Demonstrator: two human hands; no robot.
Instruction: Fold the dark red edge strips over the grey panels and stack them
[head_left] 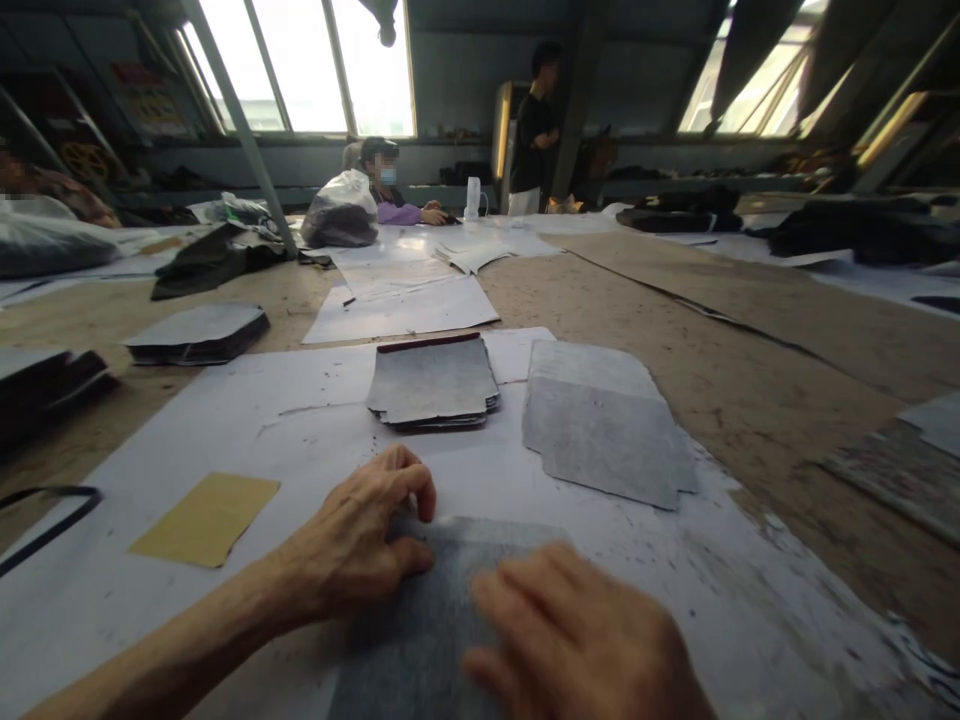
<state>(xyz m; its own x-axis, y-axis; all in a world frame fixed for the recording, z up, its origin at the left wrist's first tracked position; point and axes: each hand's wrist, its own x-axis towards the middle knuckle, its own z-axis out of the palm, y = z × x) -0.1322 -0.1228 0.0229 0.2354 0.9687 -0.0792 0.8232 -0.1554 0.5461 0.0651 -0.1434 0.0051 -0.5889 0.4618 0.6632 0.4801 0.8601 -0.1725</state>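
A grey fabric piece (442, 610) lies flat on white paper in front of me, its lower part cut off by the frame's bottom edge. My left hand (367, 540) is at its upper left corner, fingers curled at the far edge and thumb on the fabric, closed around that corner. Over the right side of the same piece is my right hand (585, 630), smeared by motion, so its grip cannot be made out. Just beyond my hands sits a stack of grey cut pieces (435, 380). More grey pieces (607, 425) overlap to its right.
A tan card (206, 520) lies left of my left forearm. Farther left are a stack of dark pieces (199, 332) and a black strap (52, 500). White paper (315, 430) covers part of the brown table (750, 380). Across it, one person (397, 212) sits and another (532, 130) stands.
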